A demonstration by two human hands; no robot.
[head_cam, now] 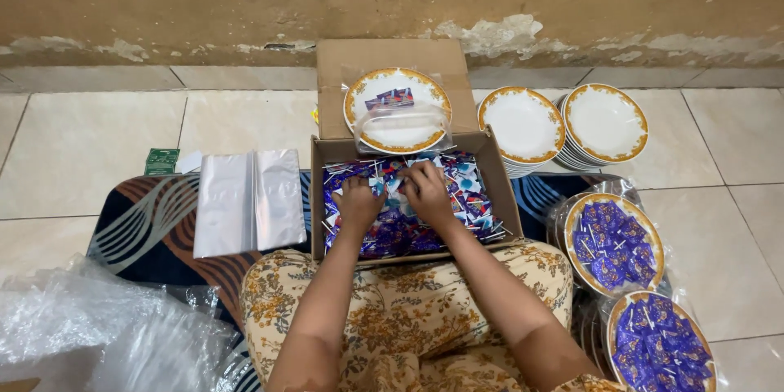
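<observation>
Here, at the centre of the frame, both hands reach into an open cardboard box (498, 188) that rests against the person's lap, close enough to work in without stretching. The left hand (359, 200) and the right hand (426, 188) lie palm down, side by side, on a heap of small blue and purple sachets (408, 224); their fingers curl into the pile, but whether either pinches a sachet I cannot tell. Just above, on the box's folded-back flap, sits a gold-rimmed plate (398, 110) half inside a clear bag, a few sachets on it. To the upper right, empty plates (563, 124) stand stacked; at lower right, filled and wrapped plates (612, 241) pile up. A stack of flat clear bags (249, 200) lies left of the box, within easy reach.
</observation>
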